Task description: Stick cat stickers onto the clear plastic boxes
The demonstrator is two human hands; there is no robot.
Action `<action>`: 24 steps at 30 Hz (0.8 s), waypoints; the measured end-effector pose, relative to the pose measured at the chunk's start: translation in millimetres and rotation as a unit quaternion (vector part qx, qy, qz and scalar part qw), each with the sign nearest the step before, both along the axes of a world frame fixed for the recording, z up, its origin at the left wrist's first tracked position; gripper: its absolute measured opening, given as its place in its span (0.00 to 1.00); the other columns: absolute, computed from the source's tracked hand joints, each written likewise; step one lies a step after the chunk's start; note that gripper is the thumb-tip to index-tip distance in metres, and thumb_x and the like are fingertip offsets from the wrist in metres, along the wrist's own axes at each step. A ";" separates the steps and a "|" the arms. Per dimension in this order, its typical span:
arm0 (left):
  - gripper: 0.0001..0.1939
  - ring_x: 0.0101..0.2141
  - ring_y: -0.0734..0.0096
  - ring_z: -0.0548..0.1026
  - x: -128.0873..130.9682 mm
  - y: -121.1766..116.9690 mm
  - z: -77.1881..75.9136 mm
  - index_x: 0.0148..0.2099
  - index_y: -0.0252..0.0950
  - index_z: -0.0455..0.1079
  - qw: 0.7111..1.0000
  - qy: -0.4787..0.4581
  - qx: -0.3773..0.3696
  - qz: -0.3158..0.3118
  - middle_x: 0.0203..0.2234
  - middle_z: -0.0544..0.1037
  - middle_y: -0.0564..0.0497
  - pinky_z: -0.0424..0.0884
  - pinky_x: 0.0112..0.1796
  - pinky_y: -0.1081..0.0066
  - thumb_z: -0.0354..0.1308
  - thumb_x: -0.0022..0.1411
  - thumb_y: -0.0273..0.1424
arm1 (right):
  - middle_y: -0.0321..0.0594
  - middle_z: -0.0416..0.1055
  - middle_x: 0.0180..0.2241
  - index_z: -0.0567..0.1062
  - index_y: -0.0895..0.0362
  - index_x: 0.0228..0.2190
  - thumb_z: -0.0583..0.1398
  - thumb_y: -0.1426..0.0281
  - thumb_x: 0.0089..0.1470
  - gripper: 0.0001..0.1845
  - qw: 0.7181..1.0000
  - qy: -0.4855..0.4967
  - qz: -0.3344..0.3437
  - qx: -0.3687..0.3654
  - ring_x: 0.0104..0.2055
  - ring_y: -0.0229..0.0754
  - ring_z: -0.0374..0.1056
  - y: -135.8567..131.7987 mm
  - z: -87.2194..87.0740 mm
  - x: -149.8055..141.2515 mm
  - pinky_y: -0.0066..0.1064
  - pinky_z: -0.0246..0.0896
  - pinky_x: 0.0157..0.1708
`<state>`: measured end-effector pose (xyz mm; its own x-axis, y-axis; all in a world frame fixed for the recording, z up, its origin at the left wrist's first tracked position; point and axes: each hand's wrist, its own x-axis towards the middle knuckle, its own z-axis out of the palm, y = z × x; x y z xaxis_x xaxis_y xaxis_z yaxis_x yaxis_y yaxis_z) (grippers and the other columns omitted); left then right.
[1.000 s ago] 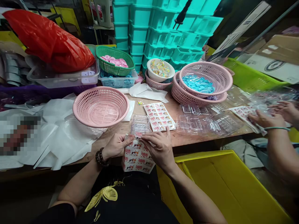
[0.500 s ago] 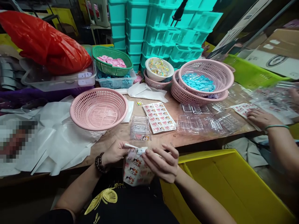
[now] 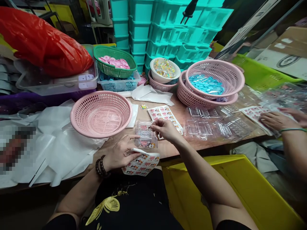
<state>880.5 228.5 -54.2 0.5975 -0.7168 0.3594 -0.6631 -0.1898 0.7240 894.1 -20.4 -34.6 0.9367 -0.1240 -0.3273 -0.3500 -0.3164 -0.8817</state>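
Note:
My left hand point(image 3: 118, 153) grips a sheet of cat stickers point(image 3: 141, 163) at the table's near edge, with a bead bracelet on its wrist. My right hand point(image 3: 165, 129) reaches forward with fingers pinched over a stack of small clear plastic boxes point(image 3: 145, 136); a sticker shows on the stack's top and another on its front. A second sticker sheet point(image 3: 163, 115) lies flat just beyond the boxes.
An empty pink basket point(image 3: 101, 112) sits left of the boxes on white paper. Pink baskets with blue pieces point(image 3: 213, 82), a bowl of sweets point(image 3: 165, 69), a green basket point(image 3: 114, 61) and teal crates stand behind. Another person's hands point(image 3: 278, 119) work at right. A yellow bin point(image 3: 240, 191) stands below.
My right hand left the sticker sheet and reached forward to the top of the stacked boxes. My left hand lowered the sheet toward my lap.

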 end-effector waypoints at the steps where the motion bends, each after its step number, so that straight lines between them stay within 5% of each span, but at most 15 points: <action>1: 0.07 0.60 0.54 0.68 2.1 -0.5 -1.1 0.43 0.39 0.80 1.000 -0.009 0.008 -0.009 0.58 0.71 0.40 0.65 0.59 0.50 0.63 0.62 0.29 | 0.31 0.67 0.19 0.70 0.56 0.24 0.65 0.68 0.50 0.09 1.000 0.001 0.005 -0.011 0.16 0.31 0.59 0.6 -0.6 1.6 0.24 0.51 0.14; 13: 0.05 0.67 0.47 0.54 13.7 -12.1 -6.8 0.36 0.37 0.81 0.997 -0.012 0.050 -0.059 0.67 0.60 0.41 0.54 0.65 0.47 0.64 0.60 0.32 | 0.36 0.73 0.22 0.74 0.57 0.23 0.64 0.64 0.47 0.10 0.993 -0.061 0.026 -0.101 0.27 0.37 0.65 2.8 -7.0 9.5 0.29 0.58 0.29; 24: 0.06 0.68 0.45 0.52 15.7 -13.7 -9.5 0.34 0.37 0.81 0.995 0.011 0.072 -0.072 0.67 0.59 0.40 0.53 0.64 0.44 0.65 0.59 0.33 | 0.34 0.70 0.21 0.72 0.56 0.23 0.63 0.62 0.47 0.11 0.996 -0.048 0.018 -0.076 0.21 0.33 0.58 1.4 -9.2 6.1 0.27 0.51 0.22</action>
